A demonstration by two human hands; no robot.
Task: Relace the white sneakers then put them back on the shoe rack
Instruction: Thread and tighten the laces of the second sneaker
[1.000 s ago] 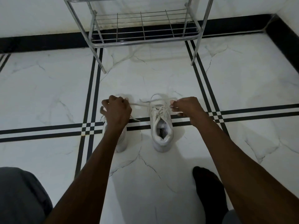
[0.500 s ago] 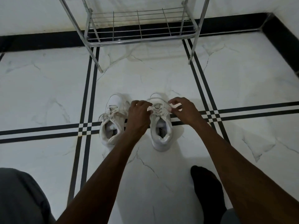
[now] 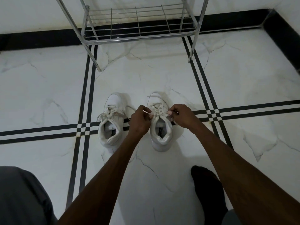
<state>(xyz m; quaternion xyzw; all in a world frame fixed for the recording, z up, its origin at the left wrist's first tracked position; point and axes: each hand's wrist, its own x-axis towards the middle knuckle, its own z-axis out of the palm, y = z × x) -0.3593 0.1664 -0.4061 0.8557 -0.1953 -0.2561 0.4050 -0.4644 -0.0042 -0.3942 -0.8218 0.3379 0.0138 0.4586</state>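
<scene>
Two white sneakers stand side by side on the marble floor, toes pointing away from me. The left sneaker (image 3: 111,122) has loose laces spilling over its sides. Over the right sneaker (image 3: 161,132), both hands pinch its white lace (image 3: 156,107): my left hand (image 3: 140,120) holds one end at the shoe's left side, my right hand (image 3: 181,116) holds the other end at its right. The lace ends inside my fingers are mostly hidden. The metal shoe rack (image 3: 138,28) stands beyond the shoes against the wall.
The rack's lowest wire shelf holds nothing; its front legs (image 3: 192,51) rest on the floor just past the sneakers. My foot in a black sock (image 3: 206,187) is at the lower right and my grey-trousered knee (image 3: 21,197) at the lower left.
My hands were spread wide, pulling the lace taut sideways, the left one covering the left sneaker. Both have come in close over the right sneaker's tongue, and the view has shifted slightly nearer.
</scene>
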